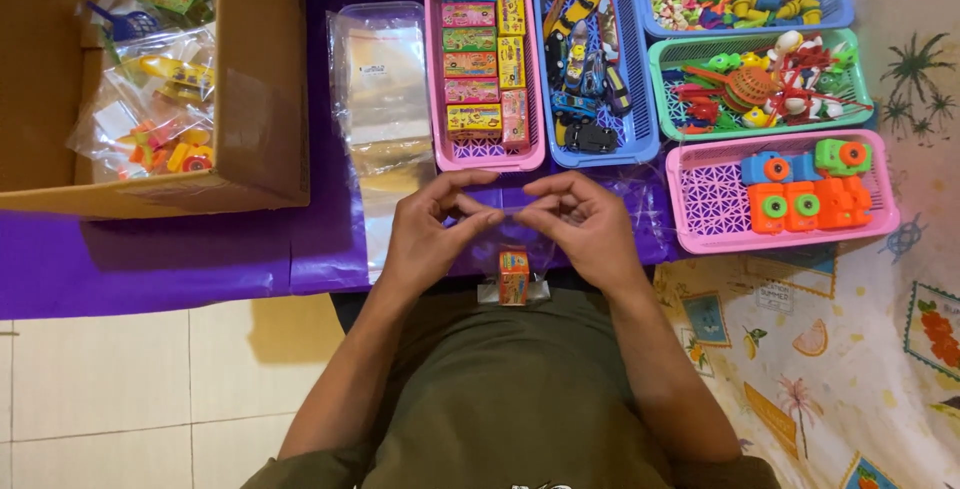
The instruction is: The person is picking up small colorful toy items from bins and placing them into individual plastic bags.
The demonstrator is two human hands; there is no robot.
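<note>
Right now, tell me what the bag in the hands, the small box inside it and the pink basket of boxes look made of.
Bag: thin clear plastic film, glossy; the box shows through it.
Small box: likely printed cardboard, with sharp folded edges.
Pink basket: moulded plastic, with lattice walls and a smooth rim.

Purple cloth (180, 259), pink basket (486, 154), blue basket (643, 134), green basket (662, 79), orange small box (513, 276)

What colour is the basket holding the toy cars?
Blue: the slotted plastic basket of toy cars, between two pink baskets, seen best in the head view.
</note>
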